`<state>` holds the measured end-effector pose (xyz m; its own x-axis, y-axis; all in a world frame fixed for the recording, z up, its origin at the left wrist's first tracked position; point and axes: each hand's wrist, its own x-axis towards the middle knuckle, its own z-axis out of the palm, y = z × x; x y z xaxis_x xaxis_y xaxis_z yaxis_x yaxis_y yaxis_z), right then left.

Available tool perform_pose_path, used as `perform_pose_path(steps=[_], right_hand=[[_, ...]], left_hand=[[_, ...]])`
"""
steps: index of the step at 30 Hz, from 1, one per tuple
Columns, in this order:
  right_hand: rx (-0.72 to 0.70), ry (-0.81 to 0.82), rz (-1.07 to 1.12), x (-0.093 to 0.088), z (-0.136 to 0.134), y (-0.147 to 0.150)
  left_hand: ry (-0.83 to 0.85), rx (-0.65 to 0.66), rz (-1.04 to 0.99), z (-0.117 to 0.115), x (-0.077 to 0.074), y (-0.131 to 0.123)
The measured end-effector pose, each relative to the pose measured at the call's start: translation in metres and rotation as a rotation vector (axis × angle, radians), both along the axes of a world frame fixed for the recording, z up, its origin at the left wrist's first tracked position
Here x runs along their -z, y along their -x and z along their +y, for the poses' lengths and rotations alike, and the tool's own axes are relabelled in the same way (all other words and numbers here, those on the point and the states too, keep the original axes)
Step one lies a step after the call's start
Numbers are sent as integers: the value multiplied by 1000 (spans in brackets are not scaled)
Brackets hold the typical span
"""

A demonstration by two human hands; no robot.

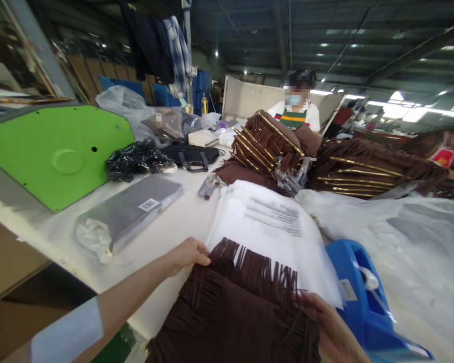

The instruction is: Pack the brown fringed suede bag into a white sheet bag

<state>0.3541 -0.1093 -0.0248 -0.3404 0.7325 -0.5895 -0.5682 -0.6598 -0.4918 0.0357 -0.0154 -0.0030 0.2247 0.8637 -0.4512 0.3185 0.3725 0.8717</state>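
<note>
A dark brown fringed bag (242,312) hangs between my two hands at the near edge of the table, its strips splayed along the top. My left hand (191,254) pinches its upper left corner. On the right side, my right hand (320,315) grips the other edge, with the fingers partly hidden by fringe. Just beyond the bag lies a stack of white printed plastic bags (265,214), which the fringe overlaps. Farther back are piles of brown fringed bags with gold-coloured metal edges (267,141).
On the left stands a green machine (64,151) beside crumpled black plastic (136,159). A wrapped grey package (132,206) with a barcode lies nearer. At right are a blue tape dispenser (359,292) and clear plastic sheeting (412,242). A person (297,108) is behind the piles.
</note>
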Motion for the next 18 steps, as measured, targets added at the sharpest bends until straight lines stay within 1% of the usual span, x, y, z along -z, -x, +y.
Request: perform_pose_path(steps=[4,8,10,13,18], right_hand=[[-116,-44,97,-2,3,2],[-174,-47,69,3,9,2],[-181,-42,41,6,12,1],[-201,-56,43,8,14,-1],[-240,-125,4,3,17,5]], left_hand=[[74,111,-41,7,-9,2],[149,198,-48,14,-13,3],[198,230,-72,17,-12,4],[275,264,-139,22,-6,5],[420,358,-234,23,6,2]])
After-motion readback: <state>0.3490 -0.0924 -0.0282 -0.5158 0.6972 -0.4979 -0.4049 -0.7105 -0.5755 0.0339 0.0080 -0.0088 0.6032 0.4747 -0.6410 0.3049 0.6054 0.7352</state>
